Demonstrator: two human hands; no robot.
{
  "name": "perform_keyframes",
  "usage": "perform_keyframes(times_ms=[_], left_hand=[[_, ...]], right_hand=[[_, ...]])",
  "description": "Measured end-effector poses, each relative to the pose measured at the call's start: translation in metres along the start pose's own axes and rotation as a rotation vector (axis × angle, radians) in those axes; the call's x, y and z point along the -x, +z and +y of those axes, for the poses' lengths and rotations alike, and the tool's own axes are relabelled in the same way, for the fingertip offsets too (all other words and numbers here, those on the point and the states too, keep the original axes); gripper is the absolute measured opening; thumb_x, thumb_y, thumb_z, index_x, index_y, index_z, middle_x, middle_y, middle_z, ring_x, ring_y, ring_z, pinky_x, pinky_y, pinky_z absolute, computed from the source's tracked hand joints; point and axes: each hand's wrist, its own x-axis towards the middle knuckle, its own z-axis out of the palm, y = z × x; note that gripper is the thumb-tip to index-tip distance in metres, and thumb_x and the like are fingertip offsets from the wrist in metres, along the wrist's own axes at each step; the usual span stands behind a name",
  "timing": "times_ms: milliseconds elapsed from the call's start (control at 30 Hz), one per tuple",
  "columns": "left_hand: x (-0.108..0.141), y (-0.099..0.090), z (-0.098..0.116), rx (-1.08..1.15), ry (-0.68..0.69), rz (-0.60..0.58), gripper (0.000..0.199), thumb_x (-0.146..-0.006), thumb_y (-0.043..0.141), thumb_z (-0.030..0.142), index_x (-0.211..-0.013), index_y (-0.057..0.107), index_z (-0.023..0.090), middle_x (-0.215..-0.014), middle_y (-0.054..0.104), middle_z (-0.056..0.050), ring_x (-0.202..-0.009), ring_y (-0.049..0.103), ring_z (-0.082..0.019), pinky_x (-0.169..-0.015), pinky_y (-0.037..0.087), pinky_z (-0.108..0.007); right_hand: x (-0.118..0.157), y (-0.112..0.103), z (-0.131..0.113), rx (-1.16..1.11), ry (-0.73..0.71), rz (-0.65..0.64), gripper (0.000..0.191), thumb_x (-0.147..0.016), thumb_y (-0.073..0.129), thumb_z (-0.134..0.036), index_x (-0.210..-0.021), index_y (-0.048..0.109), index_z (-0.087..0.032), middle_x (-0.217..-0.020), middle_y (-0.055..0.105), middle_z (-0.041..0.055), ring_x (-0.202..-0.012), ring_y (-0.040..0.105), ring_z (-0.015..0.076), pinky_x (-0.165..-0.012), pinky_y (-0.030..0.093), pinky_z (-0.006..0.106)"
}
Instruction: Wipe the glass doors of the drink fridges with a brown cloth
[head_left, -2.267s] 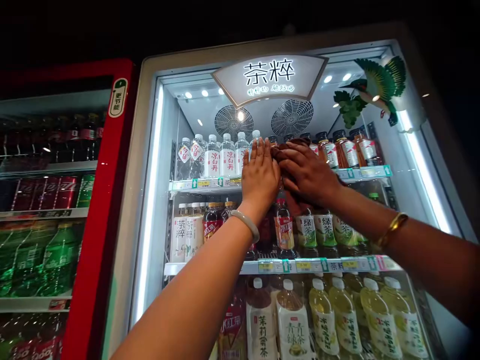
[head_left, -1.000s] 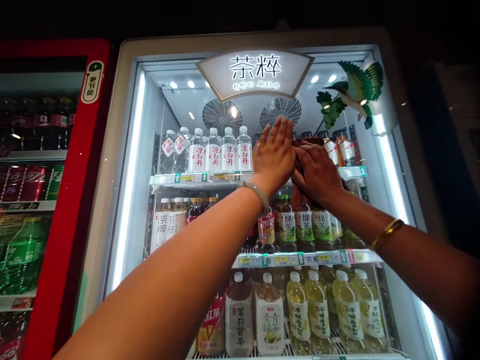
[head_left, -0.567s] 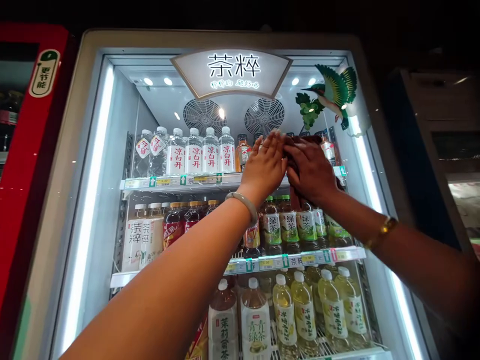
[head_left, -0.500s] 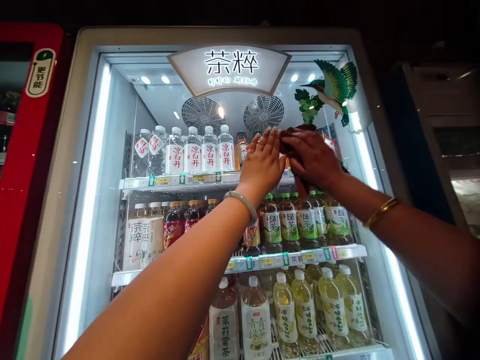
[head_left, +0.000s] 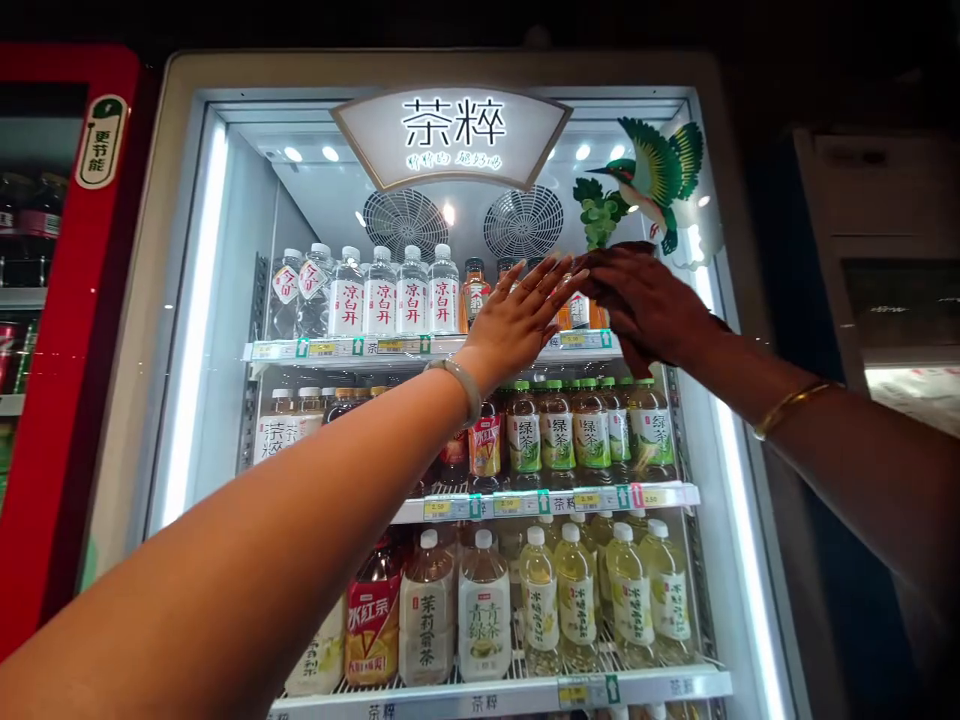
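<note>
- The left forearm (head_left: 247,540) is stretched up from the lower left, with a pale bangle (head_left: 461,390) worn at its wrist.
- The right forearm (head_left: 855,450) is brought in from the right edge, ringed by a gold-coloured bangle (head_left: 791,408).
- The left hand (head_left: 514,325) is held out before the upper part of a glass-fronted drinks cooler (head_left: 450,72), its fingers straightened and slightly spread, nothing seen gripped in them.
- The right hand (head_left: 649,300) is held beside it, fingers extended toward the left fingertips; the two hands are met or overlapped there. Whether anything is pinned beneath the right palm cannot be told; a dark patch shown below it may be cloth or reflection.
- On the cooler's front, a kingfisher decal (head_left: 656,175) is seen above the right hand, and a lit fan-shaped sign (head_left: 454,135) is mounted at top centre.
- Inside, white-capped yellow drink bottles (head_left: 577,600) are lined up low, green-capped green tea bottles (head_left: 559,430) on the middle shelf, clear water bottles (head_left: 381,300) on the upper shelf.
- Two round fan grilles (head_left: 523,222) are set in the ceiling behind.
- A red-framed cooler (head_left: 82,330) is placed at left.
</note>
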Motion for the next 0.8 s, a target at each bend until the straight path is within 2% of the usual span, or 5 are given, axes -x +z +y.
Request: perform_keyframes(times_ms=[167, 300, 433, 633, 800], left_hand=[[-0.018, 0.001, 0.027, 0.049, -0.128, -0.121, 0.055, -0.106, 0.036, 0.032, -0.161, 0.04, 0.022, -0.174, 0.03, -0.007, -0.163, 0.023, -0.023, -0.135, 0.014, -0.052], [-0.059, 0.01, 0.075, 0.113, -0.329, -0.068, 0.061, -0.107, 0.031, 0.032, -0.165, 0.029, 0.012, -0.175, 0.026, -0.01, -0.163, 0.021, -0.022, -0.136, 0.016, -0.047], [-0.104, 0.02, 0.115, 0.16, -0.537, -0.061, 0.064, -0.106, 0.03, 0.031, -0.166, 0.025, 0.007, -0.175, 0.025, -0.011, -0.163, 0.02, -0.023, -0.136, 0.018, -0.044], [-0.118, 0.042, 0.157, 0.174, -0.364, 0.032, 0.061, -0.106, 0.029, 0.03, -0.164, 0.031, 0.011, -0.173, 0.031, -0.008, -0.162, 0.026, -0.022, -0.136, 0.019, -0.045], [-0.105, 0.055, 0.17, 0.154, -0.34, 0.113, 0.062, -0.107, 0.026, 0.028, -0.165, 0.028, 0.007, -0.174, 0.026, -0.01, -0.163, 0.019, -0.021, -0.136, 0.016, -0.041]], right_hand=[[0.035, 0.003, 0.003, 0.049, 0.39, 0.208, 0.054, -0.094, 0.057, -0.025, -0.147, 0.054, -0.011, -0.153, 0.055, 0.0205, -0.15, 0.042, 0.0374, -0.126, 0.036, 0.06], [0.032, 0.004, -0.002, -0.009, 0.124, 0.084, 0.054, -0.097, 0.055, -0.03, -0.149, 0.053, -0.015, -0.154, 0.055, 0.0168, -0.152, 0.041, 0.0335, -0.129, 0.035, 0.058], [0.029, -0.017, 0.045, 0.007, -0.01, -0.021, 0.055, -0.099, 0.054, -0.036, -0.151, 0.051, -0.018, -0.158, 0.053, 0.0137, -0.154, 0.039, 0.0328, -0.129, 0.034, 0.058], [0.099, -0.019, 0.051, 0.095, 0.188, 0.151, 0.052, -0.098, 0.051, -0.029, -0.146, 0.054, -0.01, -0.149, 0.059, 0.0215, -0.153, 0.041, 0.0374, -0.125, 0.038, 0.064], [0.086, -0.033, 0.069, -0.022, -0.032, -0.06, 0.045, -0.097, 0.057, -0.03, -0.141, 0.061, -0.018, -0.154, 0.057, 0.0123, -0.154, 0.04, 0.0276, -0.132, 0.033, 0.05]])
